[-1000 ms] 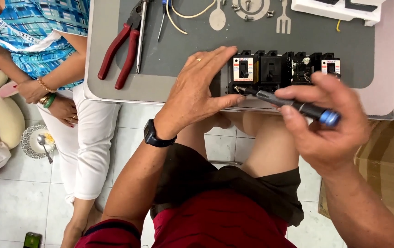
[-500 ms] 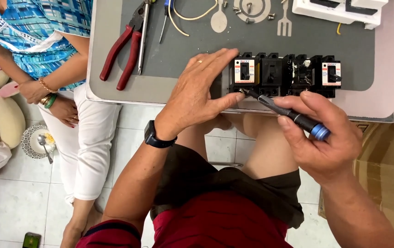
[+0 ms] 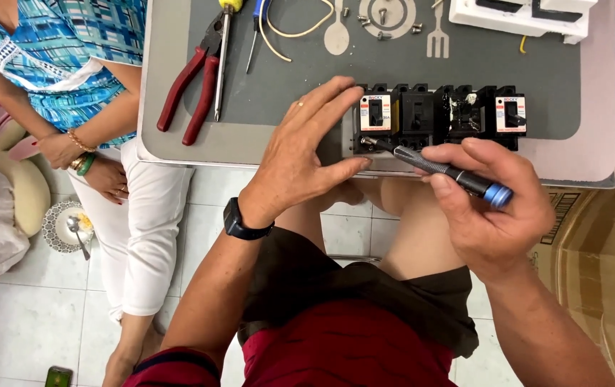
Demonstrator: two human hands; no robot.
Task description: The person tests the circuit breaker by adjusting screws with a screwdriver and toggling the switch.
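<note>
Breaker row (image 3: 440, 115) at tray edge | left hand (image 3: 300, 161) flat | right fingers (image 3: 465, 161) gripping screwdriver (image 3: 436, 168)

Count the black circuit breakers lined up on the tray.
4, in one row along the tray's near edge: the leftmost beside the left hand, the second, the third, and the rightmost. The hand may hide more.

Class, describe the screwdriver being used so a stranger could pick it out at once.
Start at the grey tray, then the row of black breakers along its near edge. The screwdriver touching it lies in the right hand; unlike the yellow-handled one by the red pliers, it is dark, knurled, blue-capped.
</note>
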